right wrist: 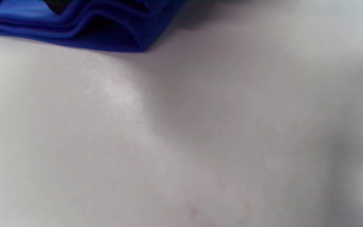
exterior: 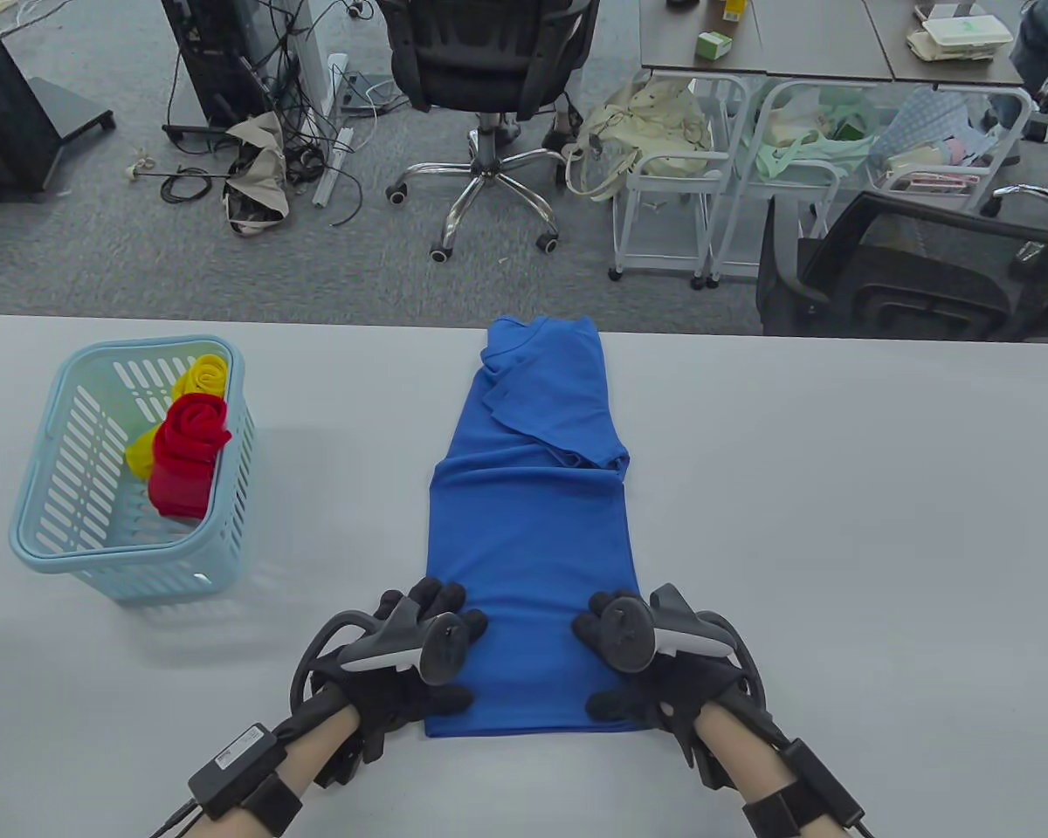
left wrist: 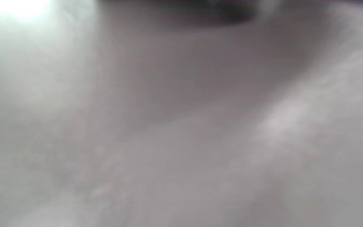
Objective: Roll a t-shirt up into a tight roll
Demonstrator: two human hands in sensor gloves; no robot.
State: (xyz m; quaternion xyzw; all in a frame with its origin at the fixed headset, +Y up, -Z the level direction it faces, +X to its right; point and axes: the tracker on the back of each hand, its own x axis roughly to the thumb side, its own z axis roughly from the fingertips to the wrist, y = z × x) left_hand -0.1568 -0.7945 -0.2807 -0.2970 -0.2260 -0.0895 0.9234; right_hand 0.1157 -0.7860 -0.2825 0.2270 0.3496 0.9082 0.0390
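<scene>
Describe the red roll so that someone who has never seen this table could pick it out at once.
Start at the grey table and look to its left side, where a light blue slatted basket stands, well left of the blue t-shirt. The red roll lies inside that basket against a yellow roll. Its colour alone marks it out.

Bare surface (exterior: 838, 524) right of the blue t-shirt (exterior: 533, 524); on the left, only the basket (exterior: 52, 532) stands in the way.
</scene>
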